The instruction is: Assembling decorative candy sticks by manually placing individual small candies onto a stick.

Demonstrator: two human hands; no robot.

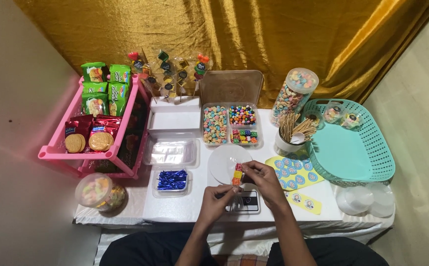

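Observation:
My left hand [215,201] pinches the lower end of a thin wooden skewer, above a small digital scale [248,201]. My right hand [263,178] holds the top of the skewer, where several coloured cube candies [237,174] are threaded. Both hands are over the front middle of the white table, just below a white plate [223,162]. Behind the plate stands an open clear box [230,124] with compartments of ring sweets, round candies and cube candies.
A pink rack [56,150] of snack packs stands at the left, with a jar of sweets [95,191] below it. A teal basket [352,148], a cup of skewers [290,133], a tall candy jar [293,93], sticker sheets [293,172], blue twist ties [172,180] and finished candy sticks [172,74] surround the work spot.

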